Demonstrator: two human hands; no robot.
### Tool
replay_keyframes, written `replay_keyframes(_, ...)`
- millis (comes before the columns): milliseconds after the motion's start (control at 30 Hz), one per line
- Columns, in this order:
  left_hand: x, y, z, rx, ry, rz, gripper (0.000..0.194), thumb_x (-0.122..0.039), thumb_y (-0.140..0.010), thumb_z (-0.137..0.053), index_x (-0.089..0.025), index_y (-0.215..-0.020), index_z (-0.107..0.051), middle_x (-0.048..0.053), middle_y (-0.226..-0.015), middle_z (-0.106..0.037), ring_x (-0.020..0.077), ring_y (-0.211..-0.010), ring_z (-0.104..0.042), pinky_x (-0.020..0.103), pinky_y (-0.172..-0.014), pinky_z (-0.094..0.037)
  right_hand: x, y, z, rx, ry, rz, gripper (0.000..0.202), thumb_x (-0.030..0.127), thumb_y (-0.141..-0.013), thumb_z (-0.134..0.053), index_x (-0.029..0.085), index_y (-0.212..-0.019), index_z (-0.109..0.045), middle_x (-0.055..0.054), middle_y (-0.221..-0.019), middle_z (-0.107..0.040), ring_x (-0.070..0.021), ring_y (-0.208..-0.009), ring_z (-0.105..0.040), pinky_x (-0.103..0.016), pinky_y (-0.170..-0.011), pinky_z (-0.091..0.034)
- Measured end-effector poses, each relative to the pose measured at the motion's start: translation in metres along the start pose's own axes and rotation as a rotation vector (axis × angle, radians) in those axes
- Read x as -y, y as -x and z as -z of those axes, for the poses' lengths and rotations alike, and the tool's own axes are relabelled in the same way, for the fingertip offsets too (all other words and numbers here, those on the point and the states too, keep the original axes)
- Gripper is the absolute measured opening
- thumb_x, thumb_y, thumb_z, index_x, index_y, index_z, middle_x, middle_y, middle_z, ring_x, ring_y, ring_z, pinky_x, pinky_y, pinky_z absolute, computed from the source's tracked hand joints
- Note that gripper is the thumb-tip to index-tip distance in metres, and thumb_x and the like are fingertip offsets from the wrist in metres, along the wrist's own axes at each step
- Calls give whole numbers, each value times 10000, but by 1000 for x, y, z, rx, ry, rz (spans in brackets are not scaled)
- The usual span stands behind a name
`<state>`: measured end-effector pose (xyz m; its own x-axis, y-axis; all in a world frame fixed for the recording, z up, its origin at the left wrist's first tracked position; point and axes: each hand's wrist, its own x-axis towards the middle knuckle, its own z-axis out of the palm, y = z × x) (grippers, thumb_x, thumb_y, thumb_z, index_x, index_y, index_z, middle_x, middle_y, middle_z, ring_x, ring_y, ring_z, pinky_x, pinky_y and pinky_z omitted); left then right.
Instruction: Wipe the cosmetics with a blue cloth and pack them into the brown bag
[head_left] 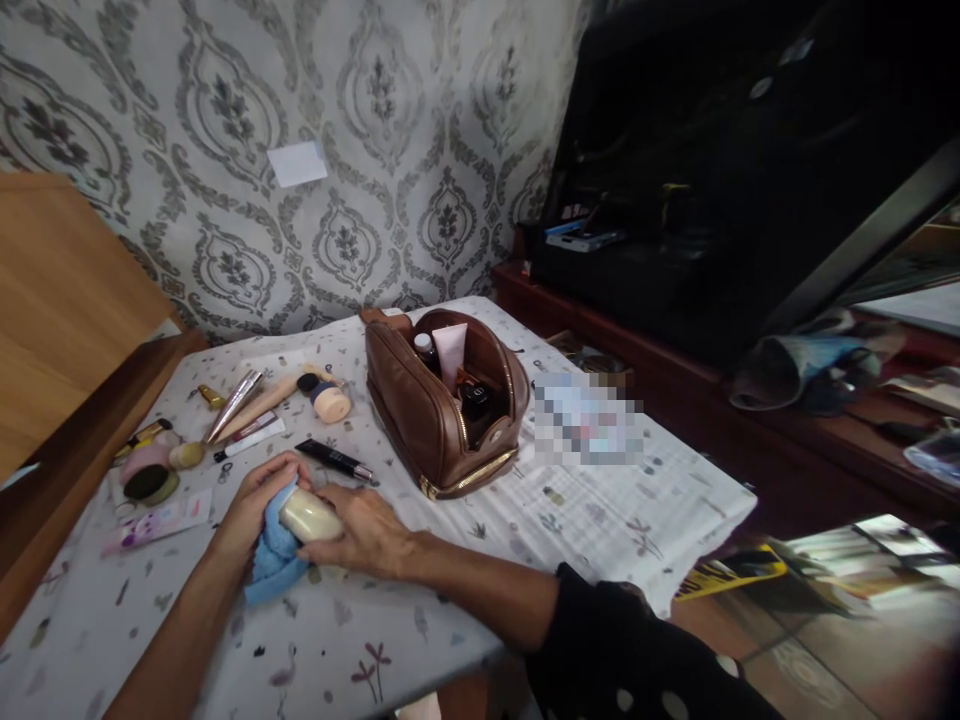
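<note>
Dim, uneven light, blur toward the right

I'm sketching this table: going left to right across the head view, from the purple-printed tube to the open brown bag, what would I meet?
Purple-printed tube → left hand with blue cloth → cream-coloured container → right hand → open brown bag.

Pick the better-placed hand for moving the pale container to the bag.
Right hand, probably: it grips the pale container and is nearer the brown bag. Left hand, farther away, holds the blue cloth.
</note>
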<state>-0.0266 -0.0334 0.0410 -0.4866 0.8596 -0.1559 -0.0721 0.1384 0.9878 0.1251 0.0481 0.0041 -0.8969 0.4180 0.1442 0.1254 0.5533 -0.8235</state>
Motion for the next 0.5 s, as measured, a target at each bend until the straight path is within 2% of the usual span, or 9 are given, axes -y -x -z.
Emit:
replay_keyframes(167,3,-4,8,41,104,-31,383,-463,-710,-821,-177,-882,-634,-23,-671,-622,111,-561,-566,201,-530,-463,-5,1,2,39,2,72,674,526,-814,-753,207,-1372,-550,-99,-1189,-709,-300,-1053,-684,-383,-876,-513)
replay_keyframes(300,6,-7,12,61,144,-38,443,-457,-712,-823,-180,-996,-624,-29,-666,-628,111,-547,-560,205,-515,-455,-7,1,2,50,-30,90,683,523,-841,-727,207,-1407,-513,-125,-1289,-668,-314,-1119,-661,-415,-932,-497)
replay_keyframes(433,13,-12,12,-6,127,-72,510,-565,-696,-792,-172,-967,-613,-21,-651,-628,122,-530,-548,229,-507,-448,-8,-1,0,-2,-137,62,596,458,-814,-764,216,-1323,-569,-87,-1193,-701,-272,-1035,-671,-388,-911,-495)
replay_keyframes(500,16,-14,10,-72,105,-137,538,-648,-749,-701,-162,-964,-619,1,-694,-641,139,-580,-569,251,-547,-468,-9,-3,-1,-37,-207,37,533,430,-825,-746,203,-1280,-585,-77,-1145,-704,-250,-990,-662,-368,-881,-493)
